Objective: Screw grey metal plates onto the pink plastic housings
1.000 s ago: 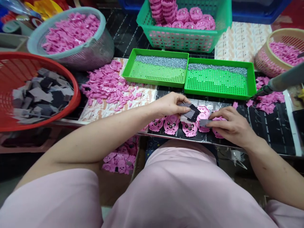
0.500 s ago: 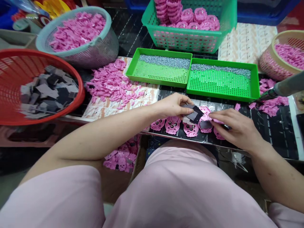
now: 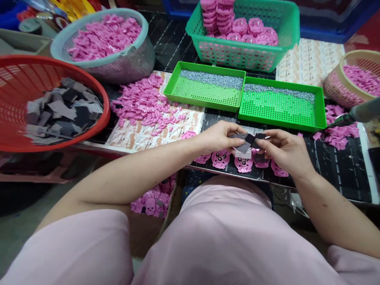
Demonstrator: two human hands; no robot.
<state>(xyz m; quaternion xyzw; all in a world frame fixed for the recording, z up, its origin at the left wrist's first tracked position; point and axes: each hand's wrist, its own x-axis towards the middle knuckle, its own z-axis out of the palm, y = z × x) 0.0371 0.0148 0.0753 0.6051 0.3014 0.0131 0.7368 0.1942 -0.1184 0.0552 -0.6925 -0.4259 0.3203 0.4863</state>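
My left hand [image 3: 226, 137] pinches several flat grey and black plates [image 3: 244, 145] between thumb and fingers. Close by on the right, my right hand [image 3: 285, 149] has its thumb and fingertips closed on a dark square plate [image 3: 260, 141], which meets the left hand's plates. Below both hands, a row of pink plastic parts [image 3: 243, 163] lies along the table's front edge; some show round metal pieces inside. A grey plate [image 3: 261, 158] covers the face of one pink part. Another pink part [image 3: 279, 169] lies partly under my right hand.
Two green trays [image 3: 204, 103] hold small metal screws. Loose pink pieces [image 3: 142, 103] are heaped at left. A red basket [image 3: 103, 114] holds grey and black plates. A green basket [image 3: 237, 55] contains stacked pink parts. A screwdriver-like tool [image 3: 363, 111] juts in from the right.
My right hand has come up from the pink parts to the plates in my left hand and now grips a dark plate there. The view has shifted slightly.
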